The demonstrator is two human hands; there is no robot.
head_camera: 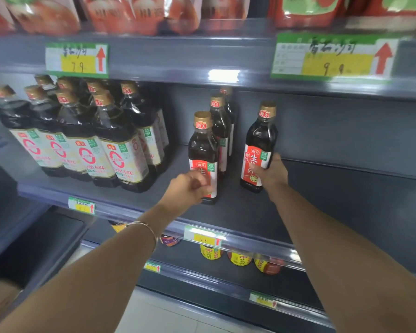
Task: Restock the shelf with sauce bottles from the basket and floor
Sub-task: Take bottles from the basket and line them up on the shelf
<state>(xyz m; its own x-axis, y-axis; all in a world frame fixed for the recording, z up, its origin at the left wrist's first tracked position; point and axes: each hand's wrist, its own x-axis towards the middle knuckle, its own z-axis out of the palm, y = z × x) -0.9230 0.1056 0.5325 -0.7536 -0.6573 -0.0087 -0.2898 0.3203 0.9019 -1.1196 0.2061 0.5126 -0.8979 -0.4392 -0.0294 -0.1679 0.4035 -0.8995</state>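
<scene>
Shelf [250, 212]: dark, mostly bare.
Right hand [271, 174]: grip closed around upright sauce bottle [259, 150].
Left hand [190, 186]: loosely curled against front bottle [203, 155]; hold unclear.
Risk: nudging it could topple the row behind.

Shelf [322, 207]: dark slate grey boards and back panel.
Small sauce bottles [259, 145]: dark brown-black liquid, gold caps, red-and-white labels with a small green patch.
Large bottles [120, 150]: dark contents, gold caps, cream labels with a red ring.
Price tags [77, 59]: green border, yellow field, red arrow.
Pouches [139, 13]: red.
Lower-shelf jars [210, 251]: yellow labels.
Bracelet [144, 227]: silver.
</scene>
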